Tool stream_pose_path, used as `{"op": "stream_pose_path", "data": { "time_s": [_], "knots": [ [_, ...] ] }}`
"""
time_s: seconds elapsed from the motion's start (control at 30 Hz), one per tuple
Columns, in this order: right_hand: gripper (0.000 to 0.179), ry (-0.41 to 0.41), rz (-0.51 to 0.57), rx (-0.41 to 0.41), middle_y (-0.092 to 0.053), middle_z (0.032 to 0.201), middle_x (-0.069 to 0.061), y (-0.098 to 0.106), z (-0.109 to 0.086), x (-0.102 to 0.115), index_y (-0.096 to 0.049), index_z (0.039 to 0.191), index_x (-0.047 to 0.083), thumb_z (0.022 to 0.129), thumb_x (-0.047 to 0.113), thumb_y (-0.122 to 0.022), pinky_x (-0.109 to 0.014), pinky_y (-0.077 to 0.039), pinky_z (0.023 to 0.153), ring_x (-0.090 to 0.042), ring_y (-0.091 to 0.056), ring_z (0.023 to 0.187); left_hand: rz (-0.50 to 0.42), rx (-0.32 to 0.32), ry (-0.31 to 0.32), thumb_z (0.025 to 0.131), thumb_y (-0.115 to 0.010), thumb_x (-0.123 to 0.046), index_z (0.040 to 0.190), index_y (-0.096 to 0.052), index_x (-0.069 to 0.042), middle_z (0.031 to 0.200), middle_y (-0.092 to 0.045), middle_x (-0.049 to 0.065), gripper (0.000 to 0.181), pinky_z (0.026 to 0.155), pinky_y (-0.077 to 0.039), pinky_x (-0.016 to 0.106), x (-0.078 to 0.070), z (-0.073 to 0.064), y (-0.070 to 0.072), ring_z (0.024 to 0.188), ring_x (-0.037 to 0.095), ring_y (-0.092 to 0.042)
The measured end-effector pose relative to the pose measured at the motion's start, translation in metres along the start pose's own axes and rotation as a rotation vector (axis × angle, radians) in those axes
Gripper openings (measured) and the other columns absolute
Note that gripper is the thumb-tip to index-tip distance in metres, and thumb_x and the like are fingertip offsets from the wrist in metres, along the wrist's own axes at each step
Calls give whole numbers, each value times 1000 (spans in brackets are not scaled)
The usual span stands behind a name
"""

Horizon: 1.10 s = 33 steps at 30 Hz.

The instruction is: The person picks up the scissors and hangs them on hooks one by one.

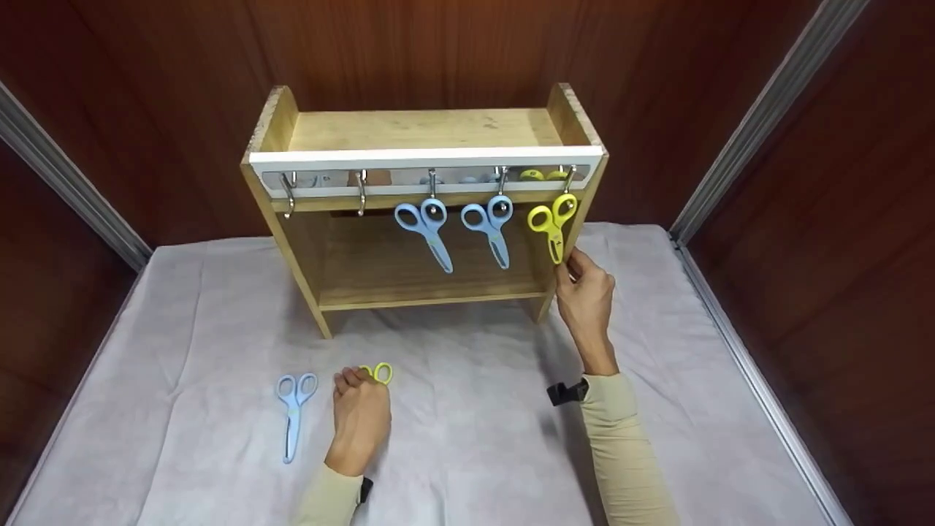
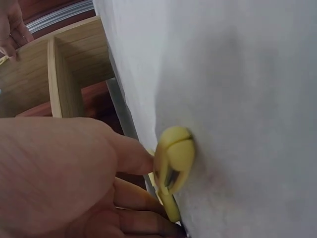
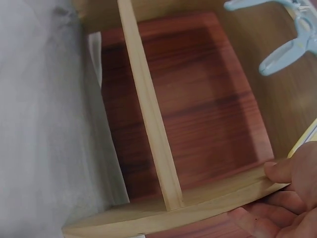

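Observation:
Low over the cloth, my left hand (image 1: 363, 418) pinches a pair of yellow scissors (image 2: 181, 154) between thumb and fingers; its blades are mostly hidden by the hand. A pair of light blue scissors (image 1: 293, 424) lies on the cloth to the left. My right hand (image 1: 586, 301) grips the right side panel of the small wooden shelf (image 1: 431, 130), thumb inside and fingers outside in the right wrist view. Just above that hand, yellow scissors (image 1: 556, 241) hang from the rightmost hook. Two blue scissors (image 1: 434, 237) hang from the middle hooks beside them.
A white hook rail (image 1: 431, 153) runs along the shelf's front top. Its two left hooks (image 1: 361, 193) hold nothing. A pale cloth (image 1: 467, 409) covers the surface, with dark wood-grain walls (image 1: 409, 44) and metal rails (image 1: 767, 117) around it.

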State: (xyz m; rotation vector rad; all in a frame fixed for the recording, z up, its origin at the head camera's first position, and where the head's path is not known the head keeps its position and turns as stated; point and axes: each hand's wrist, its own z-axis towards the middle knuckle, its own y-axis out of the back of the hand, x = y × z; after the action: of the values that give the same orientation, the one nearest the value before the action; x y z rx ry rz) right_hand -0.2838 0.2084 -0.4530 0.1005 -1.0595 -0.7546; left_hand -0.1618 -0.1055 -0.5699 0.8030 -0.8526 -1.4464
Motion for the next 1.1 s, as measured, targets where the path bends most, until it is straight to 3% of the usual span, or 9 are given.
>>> {"op": "stream_pose_path", "data": {
  "time_s": [0.17, 0.37, 0.5, 0.7, 0.87, 1.1],
  "knots": [
    [30, -4, 7, 10, -78, 119, -19, 0, 0, -1, -76, 125, 1, 99, 7, -63, -47, -66, 92, -33, -78, 109, -12, 59, -12, 92, -63, 6, 105, -67, 28, 102, -71, 44, 27, 78, -67, 56, 0, 4, 6, 92, 56, -74],
    [29, -11, 6, 9, -79, 117, -18, -1, -1, -2, -76, 123, 0, 97, 6, -64, -47, -66, 92, -33, -78, 108, -69, 138, -44, 82, -74, 0, 89, -75, 17, 96, -73, 40, 19, 84, -64, 62, -2, 11, 16, 87, 53, -74],
    [29, -6, 7, 8, -78, 118, -18, 0, 0, 0, -76, 124, 1, 98, 5, -64, -48, -66, 92, -33, -78, 109, -98, 206, -21, 83, -74, -1, 91, -75, 14, 96, -72, 42, 17, 85, -63, 65, -2, 17, 18, 90, 55, -74],
    [27, -9, 3, 0, -79, 117, -18, 1, 0, 0, -77, 122, 1, 98, 6, -65, -48, -66, 93, -33, -78, 108, -124, 199, 7, 86, -71, 1, 77, -69, 8, 78, -72, 30, 11, 66, -62, 56, -3, 22, 20, 73, 44, -72],
    [27, -10, 0, -5, -79, 117, -17, 1, 0, 0, -77, 121, 2, 98, 7, -65, -48, -66, 93, -32, -78, 108, -142, 195, 14, 86, -71, 0, 76, -70, 8, 75, -71, 27, 13, 64, -61, 54, -3, 24, 20, 69, 41, -70],
    [28, -17, 16, 13, -79, 116, -18, 3, 1, 1, -76, 123, 1, 98, 6, -65, -47, -66, 94, -33, -78, 109, -353, 293, 60, 89, -66, 8, 78, -72, 10, 76, -72, 26, 13, 61, -60, 56, 9, 30, 25, 68, 45, -71]
  ]
}}
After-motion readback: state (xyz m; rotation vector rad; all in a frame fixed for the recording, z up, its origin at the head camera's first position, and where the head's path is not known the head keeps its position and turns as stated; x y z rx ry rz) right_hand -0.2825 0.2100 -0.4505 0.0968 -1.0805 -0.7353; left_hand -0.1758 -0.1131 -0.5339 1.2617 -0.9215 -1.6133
